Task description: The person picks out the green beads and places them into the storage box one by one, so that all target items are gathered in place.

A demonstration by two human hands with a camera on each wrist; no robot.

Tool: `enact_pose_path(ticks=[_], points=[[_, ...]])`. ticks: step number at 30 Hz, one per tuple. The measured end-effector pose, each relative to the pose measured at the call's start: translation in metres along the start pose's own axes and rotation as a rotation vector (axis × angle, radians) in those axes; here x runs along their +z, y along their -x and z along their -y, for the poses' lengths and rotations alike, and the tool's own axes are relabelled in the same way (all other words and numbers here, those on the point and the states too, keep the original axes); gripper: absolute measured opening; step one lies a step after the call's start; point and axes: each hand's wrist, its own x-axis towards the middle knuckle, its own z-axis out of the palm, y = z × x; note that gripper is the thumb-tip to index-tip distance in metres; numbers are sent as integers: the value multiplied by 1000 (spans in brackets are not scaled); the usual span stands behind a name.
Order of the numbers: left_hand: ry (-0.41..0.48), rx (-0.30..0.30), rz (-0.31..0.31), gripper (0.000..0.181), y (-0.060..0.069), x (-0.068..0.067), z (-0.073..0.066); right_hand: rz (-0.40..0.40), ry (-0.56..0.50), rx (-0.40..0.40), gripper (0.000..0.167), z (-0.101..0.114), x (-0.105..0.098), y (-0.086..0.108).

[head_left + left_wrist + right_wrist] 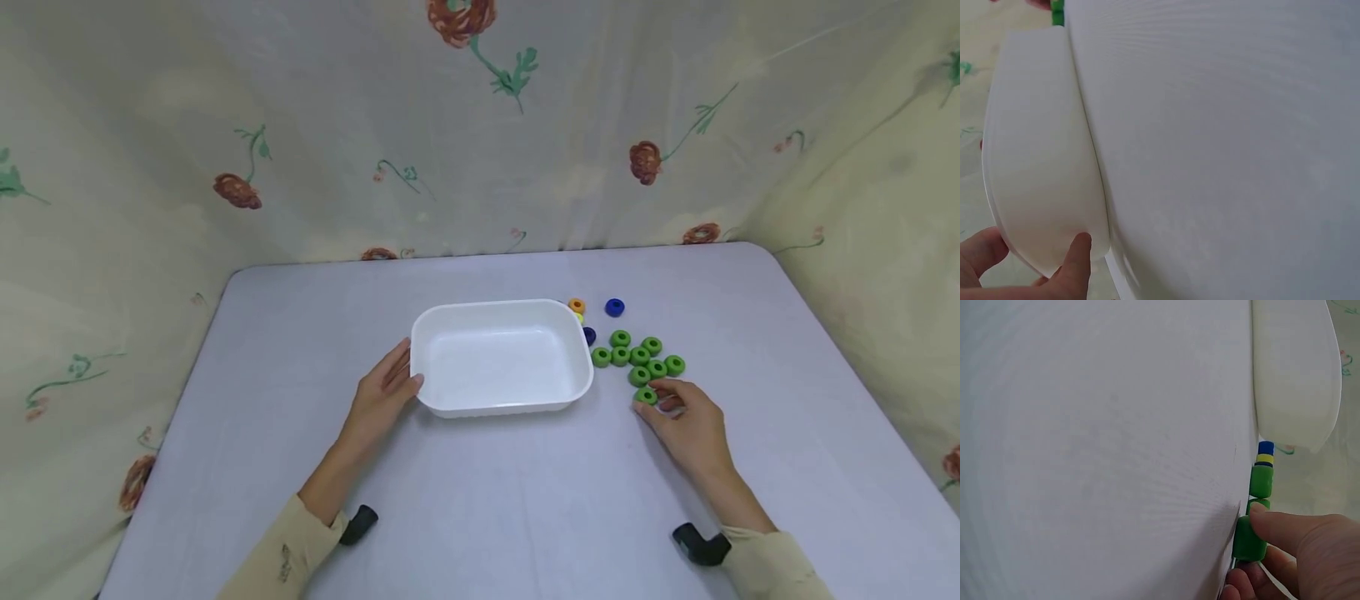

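Note:
A white rectangular tray with nothing in it stands mid-table. My left hand holds its left end, thumb near the front corner; in the left wrist view the fingers of the left hand touch the tray wall. To the right of the tray lies a group of green rings. My right hand pinches the nearest green ring between thumb and fingers. The right wrist view shows the right hand on that green ring, at the table surface.
Behind the green rings are a blue ring, an orange ring, a dark blue ring and a partly hidden yellow ring. A white cloth covers the table; a flowered curtain hangs behind it.

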Motion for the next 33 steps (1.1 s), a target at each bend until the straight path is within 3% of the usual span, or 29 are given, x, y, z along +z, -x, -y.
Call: enact_pose_path(ticks=[9,20,33], points=[[97,-13,-63,70,-7,12,-6,0,13,-26,38,1,0,1],[-41,48,-127,62,-10,18,-1,15,27,-15,39,0,0,0],[-23,44,-131,62,-8,17,-2,7,29,-21,38,0,1,0]])
